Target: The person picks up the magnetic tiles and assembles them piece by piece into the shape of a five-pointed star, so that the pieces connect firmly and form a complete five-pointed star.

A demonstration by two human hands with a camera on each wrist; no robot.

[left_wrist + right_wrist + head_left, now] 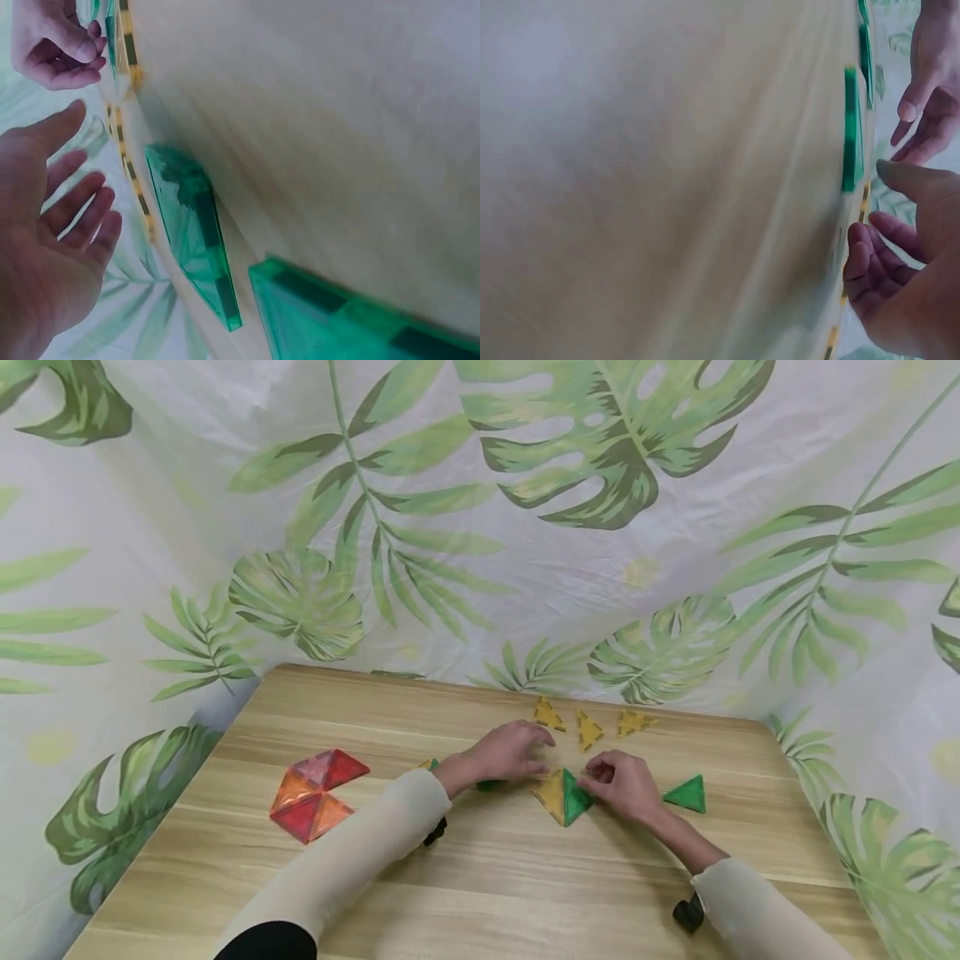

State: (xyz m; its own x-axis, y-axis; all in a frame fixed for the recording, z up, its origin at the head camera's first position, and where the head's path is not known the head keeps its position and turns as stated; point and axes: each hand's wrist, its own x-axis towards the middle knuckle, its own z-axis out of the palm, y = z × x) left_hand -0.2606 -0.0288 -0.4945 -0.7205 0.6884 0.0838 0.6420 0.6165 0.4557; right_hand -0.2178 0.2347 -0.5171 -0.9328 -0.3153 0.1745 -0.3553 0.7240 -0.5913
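Observation:
Near the table's middle, a yellow triangular magnetic tile (pixel 550 797) and a green triangular tile (pixel 575 798) lie edge to edge. My left hand (pixel 513 752) hovers at their upper left with its fingers apart; its palm (pixel 52 240) looks bare in the left wrist view. Just right of the green tile is my right hand (pixel 621 785), its fingers loosely bent. Nothing shows between those fingers (pixel 881 262) in the right wrist view; whether they touch the tile I cannot tell. Another green tile (pixel 491 785) is partly hidden under my left hand.
Three yellow triangles (pixel 588 729) lie along the back edge of the wooden table (pixel 487 893). Red and orange triangles form a partial ring (pixel 311 795) on the left. A green triangle (pixel 686 794) lies right of my right hand. Leaf-patterned cloth (pixel 450 568) hangs behind.

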